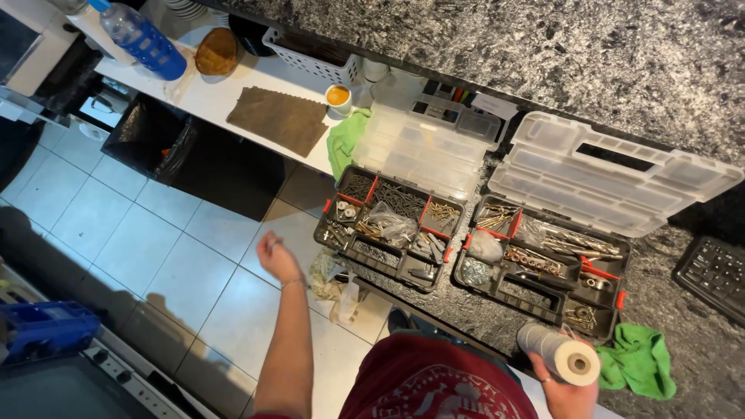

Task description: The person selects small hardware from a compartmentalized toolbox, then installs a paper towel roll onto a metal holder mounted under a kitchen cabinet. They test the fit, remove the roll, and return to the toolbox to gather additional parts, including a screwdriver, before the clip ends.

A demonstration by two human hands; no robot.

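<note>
My right hand [566, 388] grips a white roll of tape-like material [560, 353] near the front edge of the dark granite counter [543, 46]. My left hand [277, 257] is raised over the tiled floor, left of the counter, its fingers pinched on something small that I cannot make out. Two open black organiser boxes lie on the counter: the left box [388, 229] holds screws and small bags, the right box [543, 264] holds bits, washers and hooks. Both have clear lids folded back.
A green cloth [640, 361] lies beside the right box, another green cloth [345, 140] behind the left one. A black keyboard [714, 271] sits at far right. A white shelf [233, 85] carries a blue bottle [143, 39], a brown mat, a basket and a small cup.
</note>
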